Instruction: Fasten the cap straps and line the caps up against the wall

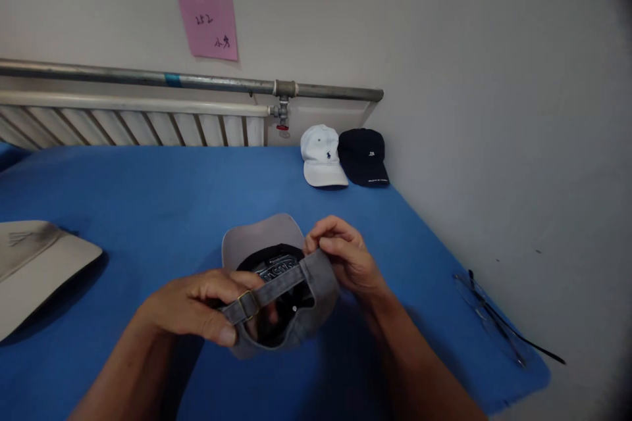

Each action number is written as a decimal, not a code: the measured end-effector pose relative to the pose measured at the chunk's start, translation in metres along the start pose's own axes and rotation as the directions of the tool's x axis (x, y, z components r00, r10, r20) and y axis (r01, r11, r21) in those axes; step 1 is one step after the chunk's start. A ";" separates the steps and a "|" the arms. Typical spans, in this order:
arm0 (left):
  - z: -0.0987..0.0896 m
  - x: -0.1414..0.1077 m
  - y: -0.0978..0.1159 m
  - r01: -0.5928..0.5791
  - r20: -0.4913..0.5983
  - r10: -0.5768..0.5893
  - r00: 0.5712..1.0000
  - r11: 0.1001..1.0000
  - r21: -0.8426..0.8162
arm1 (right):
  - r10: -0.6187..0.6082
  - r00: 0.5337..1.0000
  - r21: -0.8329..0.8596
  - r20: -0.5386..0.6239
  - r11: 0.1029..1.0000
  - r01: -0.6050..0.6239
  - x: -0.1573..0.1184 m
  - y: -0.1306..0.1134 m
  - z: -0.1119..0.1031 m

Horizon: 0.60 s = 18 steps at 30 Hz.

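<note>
A grey baseball cap (323,286) is held up over the blue surface, its inside facing me and its brim pointing away. My left hand (207,302) grips the cap's back edge beside the strap's metal buckle, thumb outside and fingers reaching inside. My right hand (348,253) pinches the cap's right side near the other end of the strap. Dark lining and printed lettering show inside the crown. Some fingertips of both hands are hidden by the cap.
Against the wall stand a white cap (320,154) and a dark navy cap (363,154). A beige hat (39,263) lies at left, eyeglasses (494,319) at right on the blue tabletop (162,210). Behind run a metal pipe (123,75) and a radiator (162,128); a pink note (207,23) hangs above.
</note>
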<state>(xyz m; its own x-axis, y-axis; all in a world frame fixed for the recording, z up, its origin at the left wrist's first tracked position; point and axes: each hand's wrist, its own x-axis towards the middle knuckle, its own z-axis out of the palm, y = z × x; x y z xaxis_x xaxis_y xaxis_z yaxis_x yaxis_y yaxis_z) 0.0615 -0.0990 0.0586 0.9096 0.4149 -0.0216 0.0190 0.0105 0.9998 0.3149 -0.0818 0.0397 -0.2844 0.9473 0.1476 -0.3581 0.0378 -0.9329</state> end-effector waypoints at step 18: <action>0.016 -0.012 -0.015 -0.265 -0.146 0.242 0.959 0.950 -0.168 | -0.111 0.910 -0.865 0.400 0.282 0.414 0.021 0.048 -0.030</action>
<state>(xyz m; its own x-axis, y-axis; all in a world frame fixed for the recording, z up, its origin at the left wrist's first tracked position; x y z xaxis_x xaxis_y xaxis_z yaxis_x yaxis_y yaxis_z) 0.0570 -0.1185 0.0435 0.8163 0.5339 0.2204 -0.2923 0.0526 0.9549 0.3184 -0.0503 -0.0118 -0.5747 0.7306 0.3688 0.5508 0.6786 -0.4860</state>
